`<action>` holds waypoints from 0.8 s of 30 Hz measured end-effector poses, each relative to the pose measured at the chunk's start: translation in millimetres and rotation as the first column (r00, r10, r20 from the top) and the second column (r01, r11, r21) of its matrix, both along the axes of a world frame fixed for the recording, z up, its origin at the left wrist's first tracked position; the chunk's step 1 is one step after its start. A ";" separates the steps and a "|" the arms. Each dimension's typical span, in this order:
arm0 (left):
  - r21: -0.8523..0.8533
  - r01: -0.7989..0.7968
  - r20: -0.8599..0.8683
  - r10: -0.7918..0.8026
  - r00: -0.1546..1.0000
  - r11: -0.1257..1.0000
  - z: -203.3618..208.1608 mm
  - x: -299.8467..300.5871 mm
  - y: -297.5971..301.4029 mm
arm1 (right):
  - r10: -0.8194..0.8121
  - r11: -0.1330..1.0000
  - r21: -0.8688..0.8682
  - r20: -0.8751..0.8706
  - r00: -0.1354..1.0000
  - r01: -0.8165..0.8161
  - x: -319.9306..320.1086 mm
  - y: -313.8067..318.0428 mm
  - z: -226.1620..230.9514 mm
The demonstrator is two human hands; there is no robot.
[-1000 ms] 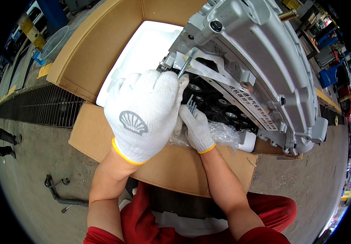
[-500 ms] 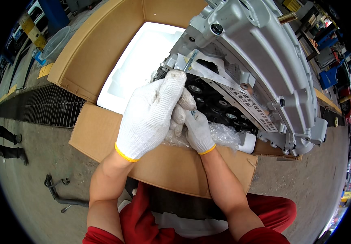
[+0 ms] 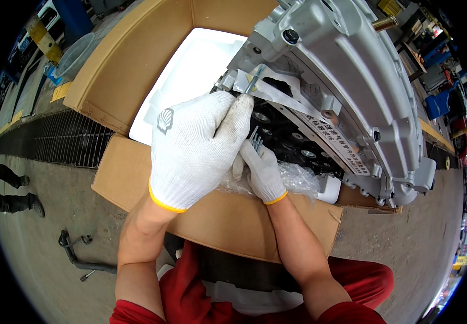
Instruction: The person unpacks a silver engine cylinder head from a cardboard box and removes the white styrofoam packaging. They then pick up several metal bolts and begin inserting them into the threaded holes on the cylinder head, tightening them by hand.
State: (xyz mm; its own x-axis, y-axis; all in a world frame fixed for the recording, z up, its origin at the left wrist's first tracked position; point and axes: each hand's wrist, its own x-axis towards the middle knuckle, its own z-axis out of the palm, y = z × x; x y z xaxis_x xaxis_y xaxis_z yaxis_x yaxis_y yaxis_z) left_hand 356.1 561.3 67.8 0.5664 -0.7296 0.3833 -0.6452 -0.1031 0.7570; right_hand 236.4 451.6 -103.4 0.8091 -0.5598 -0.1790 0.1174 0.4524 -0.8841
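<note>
My left hand (image 3: 195, 146), in a white knitted glove with a yellow cuff, is closed with thumb and forefinger at the near end of a thin metal stud (image 3: 254, 81). The stud points up and away, in front of the silver engine (image 3: 347, 70). Just below, my right hand (image 3: 266, 174), gloved the same way, is closed around several slim metal studs (image 3: 255, 140), whose ends stick up past the fingers. Behind both hands lies the engine's black side (image 3: 282, 135) with round openings and a white printed strip (image 3: 336, 143). The left fingertips are partly hidden.
The engine leans in an open cardboard box (image 3: 136, 59) with a white foam liner (image 3: 174, 70). Clear plastic wrap (image 3: 298, 181) lies by my right hand. A black hose (image 3: 74, 254) is on the floor at left, and another person's legs (image 3: 17, 189) show beyond it.
My left hand has turned, showing more of its back, and its lower fingers have drawn away from my right hand. The studs in the right hand now show. The other person's foot has shifted.
</note>
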 end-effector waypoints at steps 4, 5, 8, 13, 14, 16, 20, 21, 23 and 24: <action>-0.039 -0.049 0.447 0.061 0.892 0.998 -2.4 3.1 -1.8 | -0.013 1.000 -0.019 -0.044 0.999 0.012 1.3 -0.6 -1.1; -0.027 -0.075 0.547 0.077 0.834 0.997 -1.0 3.9 -1.1 | -0.011 1.000 -0.019 -0.044 0.999 0.010 1.9 -0.3 -0.4; -0.019 -0.135 0.753 0.103 0.650 0.991 1.2 5.0 -1.1 | -0.011 1.000 -0.022 -0.049 0.999 0.010 1.5 -0.9 -0.4; -0.149 -0.017 0.494 0.090 0.865 0.989 -15.0 8.1 -5.2 | 0.005 1.000 0.002 -0.033 0.999 -0.005 2.1 -0.4 1.6; -0.098 0.027 0.084 -0.019 0.996 0.995 -12.1 6.5 -3.4 | -0.006 1.000 0.015 -0.026 1.000 0.007 1.3 -0.2 2.1; -0.070 0.150 -0.714 -0.155 0.683 0.986 1.0 0.1 2.7 | -0.024 0.999 0.042 -0.014 1.000 0.025 0.3 1.0 3.6; -0.385 0.179 -0.902 -0.410 0.136 0.906 -12.4 5.5 -4.3 | -0.056 0.996 -0.070 -0.062 0.996 0.052 2.4 2.9 5.7; -0.407 0.199 -0.890 -0.436 0.131 0.891 -14.6 7.9 -4.5 | -0.058 0.996 -0.069 -0.048 0.997 0.055 3.2 3.4 2.2; -0.454 0.242 -0.864 -0.490 0.114 0.857 -18.0 12.2 -5.7 | -0.051 0.997 -0.054 -0.039 0.998 0.048 2.8 3.0 0.6; -0.409 0.248 -0.866 -0.459 0.196 0.878 -16.2 13.4 -5.2 | -0.037 0.999 -0.039 -0.041 0.998 0.036 2.5 2.5 1.1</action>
State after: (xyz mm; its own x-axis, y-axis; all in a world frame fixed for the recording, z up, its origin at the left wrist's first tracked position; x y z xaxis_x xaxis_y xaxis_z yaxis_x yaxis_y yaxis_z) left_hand 369.5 556.0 51.6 0.2936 -0.9524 -0.0824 0.5663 0.1038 0.8177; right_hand 238.9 454.1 -102.3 0.7802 -0.5960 -0.1901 0.0957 0.4141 -0.9052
